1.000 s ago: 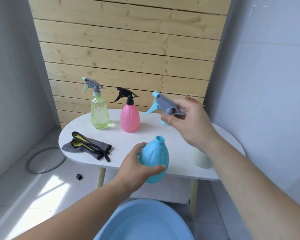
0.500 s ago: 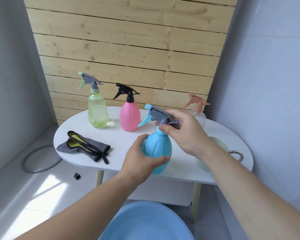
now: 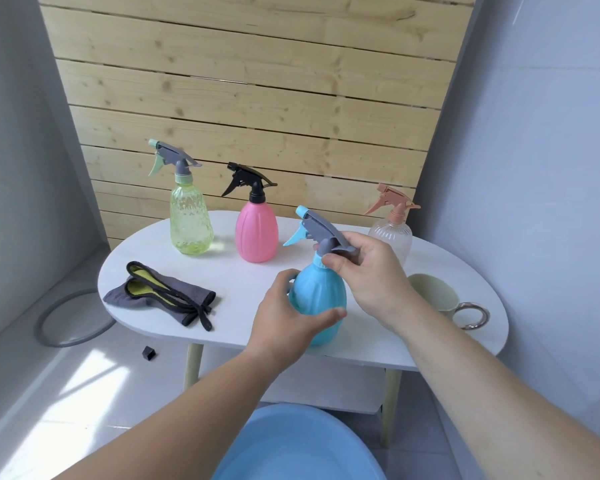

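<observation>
Left hand (image 3: 286,322) gripping opaque blue spray bottle (image 3: 321,296), right hand (image 3: 371,275) fingers (image 3: 334,263) pinching its grey trigger head (image 3: 318,226), contents hidden

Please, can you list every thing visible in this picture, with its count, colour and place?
blue spray bottle: 1, blue with grey head, at table front, in both hands
green spray bottle: 1, clear green, table back left
pink spray bottle: 1, pink with black head, table back middle
clear spray bottle: 1, clear with peach head, table back right
cloth: 1, grey and yellow-green, table left
mug: 1, cream, shiny ring handle, table right
table: 1, white, before the wooden wall
basin: 1, blue, bottom of picture
ring: 1, grey, floor left
small block: 1, black, floor left
left hand: 1, grips the blue bottle's body
right hand: 1, fingers pinch its neck
</observation>
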Tool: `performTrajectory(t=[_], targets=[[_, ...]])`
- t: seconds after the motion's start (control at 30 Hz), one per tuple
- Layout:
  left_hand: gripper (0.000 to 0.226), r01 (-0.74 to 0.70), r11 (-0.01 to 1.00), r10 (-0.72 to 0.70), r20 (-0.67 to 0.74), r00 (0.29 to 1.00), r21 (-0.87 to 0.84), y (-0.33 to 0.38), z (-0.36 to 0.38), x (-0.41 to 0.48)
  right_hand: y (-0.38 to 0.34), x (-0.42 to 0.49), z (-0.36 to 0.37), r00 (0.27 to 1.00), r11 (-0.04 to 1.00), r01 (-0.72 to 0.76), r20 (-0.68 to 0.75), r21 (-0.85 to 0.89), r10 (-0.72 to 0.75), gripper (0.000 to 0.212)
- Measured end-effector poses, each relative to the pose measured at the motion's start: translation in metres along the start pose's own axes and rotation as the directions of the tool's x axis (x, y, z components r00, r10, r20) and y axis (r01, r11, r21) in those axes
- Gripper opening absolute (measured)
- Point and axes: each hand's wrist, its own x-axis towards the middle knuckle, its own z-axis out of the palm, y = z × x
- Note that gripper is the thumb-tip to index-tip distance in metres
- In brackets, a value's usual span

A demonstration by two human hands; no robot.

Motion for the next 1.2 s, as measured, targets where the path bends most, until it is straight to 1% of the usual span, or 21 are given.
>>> performTrajectory(t=[0.07,0.2,0.23,0.3,0.4,0.43,0.5,0.53,0.57,0.63,0.67,0.7,0.73,0.77,0.83,0.87,0.97,1.0,1.1,1.17,1.2], targets=[[0.086,-0.003,1.0,0.003,0.028,1.0,0.012,-0.001,-0.001,0.001,0.002,0.0,-0.001,1.0,0.999,-0.015,0.015,0.031,0.015,0.019],[0.09,-0.075,0.994,0.057,0.203,0.977,0.078,-0.003,-0.01,0.003,0.005,-0.002,-0.007,0.997,0.995,-0.057,0.06,0.087,0.052,0.021],[0.09,-0.093,0.991,0.069,0.226,0.972,0.098,-0.005,-0.012,0.004,0.005,-0.003,-0.008,0.996,0.994,-0.061,0.066,0.093,0.055,0.021],[0.086,-0.105,0.987,0.078,0.204,0.976,0.125,-0.007,-0.014,0.004,0.006,-0.003,-0.008,0.997,0.993,-0.058,0.061,0.101,0.052,0.022],[0.101,-0.108,0.969,0.088,0.096,0.991,0.221,-0.008,-0.009,0.003,0.005,-0.003,-0.006,0.998,0.993,-0.051,0.028,0.106,0.048,0.024],[0.105,-0.108,0.968,0.086,0.103,0.991,0.227,-0.008,-0.009,0.003,0.006,-0.003,-0.007,0.999,0.993,-0.052,0.019,0.109,0.05,0.024],[0.111,-0.073,0.989,0.045,0.2,0.979,0.132,-0.01,-0.009,0.006,0.006,-0.003,-0.007,0.998,0.991,-0.055,0.015,0.118,0.054,0.023],[0.111,-0.063,0.993,0.038,0.251,0.967,0.095,-0.01,-0.011,0.007,0.005,-0.004,-0.007,0.998,0.991,-0.055,0.018,0.119,0.054,0.023],[0.11,-0.071,0.993,0.044,0.263,0.964,0.094,-0.01,-0.012,0.009,0.005,-0.004,-0.007,0.999,0.992,-0.052,0.019,0.112,0.05,0.023],[0.107,-0.077,0.989,0.051,0.195,0.979,0.128,-0.013,-0.013,0.011,0.006,-0.004,-0.007,0.999,0.995,-0.046,0.02,0.091,0.044,0.023],[0.109,-0.073,0.984,0.049,0.145,0.988,0.165,-0.013,-0.011,0.012,0.006,-0.004,-0.007,0.999,0.995,-0.046,0.019,0.086,0.044,0.022],[0.114,-0.071,0.978,0.046,0.132,0.99,0.194,-0.011,-0.01,0.011,0.006,-0.004,-0.007,0.999,0.995,-0.046,0.017,0.084,0.045,0.022],[0.118,-0.075,0.978,0.045,0.153,0.987,0.193,-0.011,-0.008,0.012,0.006,-0.003,-0.007,0.999,0.995,-0.046,0.015,0.083,0.045,0.021],[0.119,-0.058,0.988,0.027,0.205,0.978,0.144,-0.011,-0.006,0.012,0.006,-0.003,-0.007,0.999,0.995,-0.048,0.012,0.083,0.047,0.021],[0.117,-0.033,0.997,0.014,0.269,0.963,0.065,-0.011,-0.008,0.015,0.007,-0.003,-0.007,0.999,0.995,-0.05,0.008,0.084,0.049,0.021],[0.117,-0.037,0.997,0.019,0.257,0.966,0.065,-0.012,-0.01,0.017,0.007,-0.003,-0.006,0.999,0.995,-0.049,0.006,0.082,0.049,0.021],[0.116,-0.067,0.98,0.043,0.131,0.99,0.186,-0.009,-0.011,0.016,0.008,-0.003,-0.006,0.999,0.996,-0.048,-0.005,0.079,0.049,0.021],[0.113,-0.061,0.983,0.037,0.135,0.99,0.174,-0.009,-0.009,0.016,0.007,-0.003,-0.005,0.999,0.995,-0.049,-0.01,0.084,0.05,0.021],[0.098,-0.007,1.0,0.006,0.275,0.961,0.005,-0.007,-0.008,0.015,0.005,-0.003,-0.004,0.998,0.993,-0.061,-0.011,0.103,0.062,0.022],[0.091,-0.051,0.998,0.043,0.26,0.965,0.024,-0.007,-0.011,0.018,0.005,-0.003,-0.004,0.997,0.991,-0.069,-0.011,0.116,0.07,0.021],[0.092,-0.065,0.996,0.051,0.218,0.975,0.061,-0.007,-0.011,0.018,0.005,-0.004,-0.004,0.997,0.99,-0.074,-0.01,0.117,0.076,0.021]])
